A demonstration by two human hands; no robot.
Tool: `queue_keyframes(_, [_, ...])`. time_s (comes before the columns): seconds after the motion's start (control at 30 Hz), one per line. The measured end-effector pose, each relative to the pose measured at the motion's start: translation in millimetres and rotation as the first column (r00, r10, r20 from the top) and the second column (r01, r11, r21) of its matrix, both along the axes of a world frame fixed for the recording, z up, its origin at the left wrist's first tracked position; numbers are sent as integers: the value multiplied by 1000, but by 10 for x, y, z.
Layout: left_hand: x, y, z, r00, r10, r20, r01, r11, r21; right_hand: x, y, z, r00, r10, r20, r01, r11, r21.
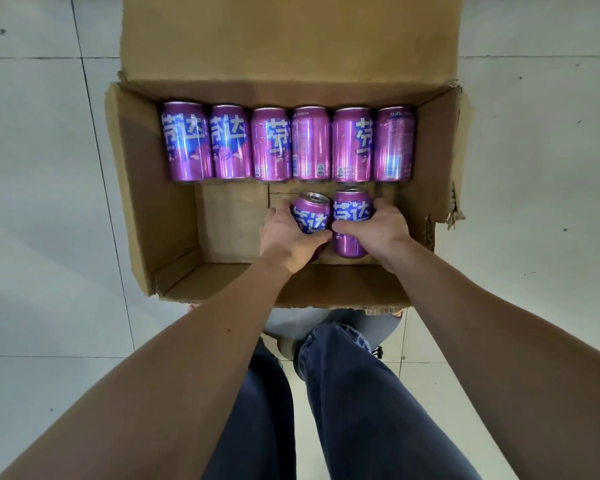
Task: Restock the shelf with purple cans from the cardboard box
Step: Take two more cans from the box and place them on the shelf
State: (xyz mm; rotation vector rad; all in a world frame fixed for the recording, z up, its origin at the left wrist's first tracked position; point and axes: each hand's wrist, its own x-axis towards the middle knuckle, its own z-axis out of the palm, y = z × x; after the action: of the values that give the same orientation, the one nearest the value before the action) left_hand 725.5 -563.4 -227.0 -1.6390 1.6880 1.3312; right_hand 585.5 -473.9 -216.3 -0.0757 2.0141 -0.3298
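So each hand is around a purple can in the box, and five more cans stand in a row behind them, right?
Not quite: the head view shows six cans in the row, not five. The rest holds: the left hand and right hand each grip a purple can in the box.

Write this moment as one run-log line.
left hand: grips can | right hand: grips can | cardboard box: six cans remain in row

The floor [42,209] is laid with large pale grey-white tiles, glossy enough to carry a soft sheen of light. Thin dark grout lines [97,157] run across it, one long line slanting down the left side and others crossing level. Small dark specks [1,31] and scuffs dot the tiles here and there.
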Motion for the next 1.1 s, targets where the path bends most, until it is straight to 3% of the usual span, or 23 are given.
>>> queue_keyframes(0.2, [225, -200, 588, 998, 48, -48, -52, 994, -99, 51, -73, 631, 999, -49, -17, 46, 987, -153])
queue_keyframes(0.4, [272, -726, 1808, 980, 104, -169, -133, 977, -166, 6, -536, 1860, 993, -34, -115, 1, 963, -270])
queue_keyframes(0.6, [299, -1333, 3463, 943, 113, -314, -193, 952, -238, 61, -1111, 3569, 980, -59, -189, -20, 921, -389])
queue_keyframes(0.8, [477, -1872, 5342, 850, 135, -510, -311, 909, -279, 278, -1508, 5501, 978, -146, -145, 40, 824, -565])
queue_keyframes(1.1, [948, -2372, 7826, 720, -51, -692, -378, 808, -453, 609, -2041, 7999, 962, -63, -265, -176, 597, -782])
